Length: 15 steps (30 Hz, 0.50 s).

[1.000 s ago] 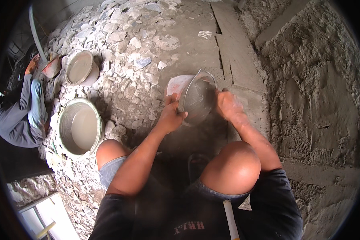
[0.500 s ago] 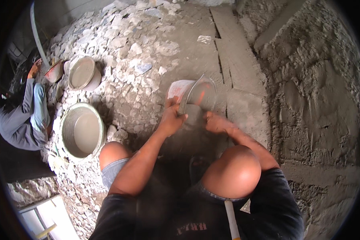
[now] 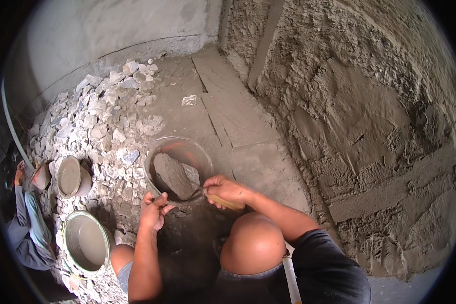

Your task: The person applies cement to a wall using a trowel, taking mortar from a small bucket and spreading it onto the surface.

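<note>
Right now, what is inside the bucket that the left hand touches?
The bucket holds a lump of grey mix, apparently on the trowel in the right hand. The bottom beneath it is covered and cannot be seen.

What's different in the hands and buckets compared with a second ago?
The held bucket has swung from tipped rightward to mouth-up. The right hand has shifted to its near rim, a wooden-handled trowel now visible in its grip. The view has turned rightward.

Unchanged: the left hand holds the bucket; the large tub and smaller bucket stand on the rubble.
</note>
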Motion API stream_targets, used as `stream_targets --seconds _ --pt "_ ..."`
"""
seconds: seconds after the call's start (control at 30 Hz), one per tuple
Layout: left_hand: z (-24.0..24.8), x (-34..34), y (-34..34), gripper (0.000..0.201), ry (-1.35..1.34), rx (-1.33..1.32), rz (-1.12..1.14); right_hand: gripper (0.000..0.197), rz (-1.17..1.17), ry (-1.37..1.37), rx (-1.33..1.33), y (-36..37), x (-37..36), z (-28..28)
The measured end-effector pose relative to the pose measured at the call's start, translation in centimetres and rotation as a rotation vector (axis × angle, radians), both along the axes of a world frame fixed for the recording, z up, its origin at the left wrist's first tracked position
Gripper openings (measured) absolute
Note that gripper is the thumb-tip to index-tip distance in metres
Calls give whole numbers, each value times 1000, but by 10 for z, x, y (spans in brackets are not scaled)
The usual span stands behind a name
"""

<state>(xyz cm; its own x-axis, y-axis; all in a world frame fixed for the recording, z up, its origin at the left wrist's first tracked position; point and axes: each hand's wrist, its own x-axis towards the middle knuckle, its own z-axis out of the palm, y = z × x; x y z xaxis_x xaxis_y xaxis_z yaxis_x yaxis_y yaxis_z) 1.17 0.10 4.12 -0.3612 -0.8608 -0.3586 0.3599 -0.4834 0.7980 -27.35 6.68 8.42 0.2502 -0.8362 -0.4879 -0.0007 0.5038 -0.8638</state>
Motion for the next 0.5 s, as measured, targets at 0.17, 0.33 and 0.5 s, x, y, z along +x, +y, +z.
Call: stream_targets --seconds 0.17,0.33,0.5 --pt "-3 14 -4 13 83 32 29 21 31 -365 32 -3 -47 69" --pt "-10 19 -4 15 -96 54 -4 23 -323 -413 -107 2 -149 123" --pt "-18 11 -9 18 -306 113 -89 24 -825 -242 -555 38 -286 229"
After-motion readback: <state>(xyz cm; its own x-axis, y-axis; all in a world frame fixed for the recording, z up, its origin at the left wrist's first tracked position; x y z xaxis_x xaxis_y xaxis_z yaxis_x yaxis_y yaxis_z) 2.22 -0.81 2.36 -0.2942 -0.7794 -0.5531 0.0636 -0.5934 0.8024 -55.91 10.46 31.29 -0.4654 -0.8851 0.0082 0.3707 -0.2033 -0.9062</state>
